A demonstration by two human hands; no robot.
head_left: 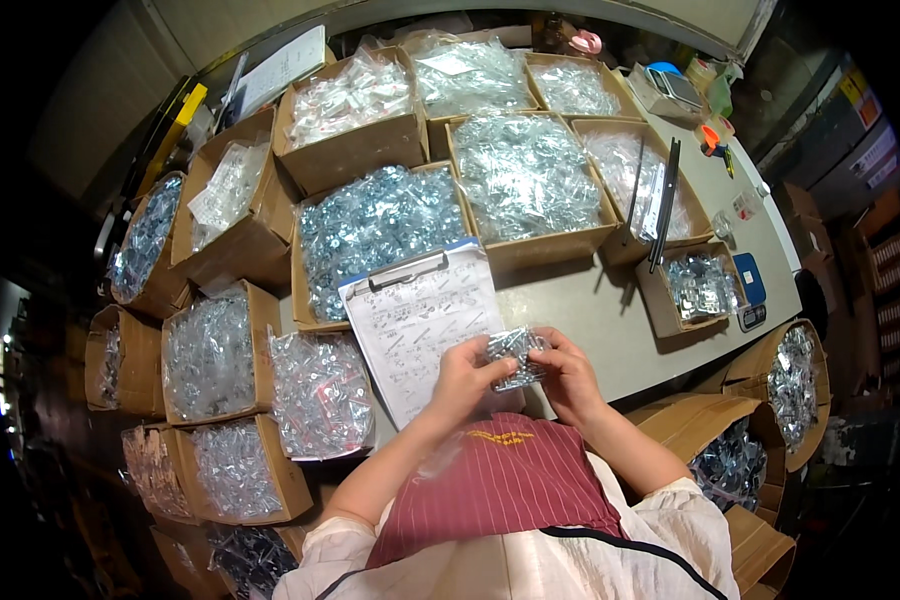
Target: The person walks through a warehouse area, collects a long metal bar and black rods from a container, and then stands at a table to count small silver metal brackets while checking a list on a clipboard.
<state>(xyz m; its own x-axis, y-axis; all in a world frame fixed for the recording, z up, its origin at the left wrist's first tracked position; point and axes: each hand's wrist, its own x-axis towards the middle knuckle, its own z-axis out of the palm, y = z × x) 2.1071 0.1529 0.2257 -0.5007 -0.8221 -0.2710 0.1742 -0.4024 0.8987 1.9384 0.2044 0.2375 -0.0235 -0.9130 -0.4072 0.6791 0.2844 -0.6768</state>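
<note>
Between my two hands, in front of my chest, is a small clear plastic bag of metal hardware point(513, 347), apparently screws or pins. My left hand point(463, 377) grips its left side, thumb across the front. The fingers of my right hand point(567, 374) close on its right side. Just beyond my left hand a clipboard point(425, 325) with handwritten sheets leans against a carton of bagged bluish metal parts point(382, 222). My left wrist is in front of the clipboard's lower edge.
Open cartons of bagged parts surround the table point(560, 318), including one of clear bags point(530, 170) and a small one of metal pieces point(698, 288). Dark rods point(664, 205) lie across a carton at right. A blue-topped scale point(750, 285) sits near the right edge. More cartons point(235, 470) stand at lower left.
</note>
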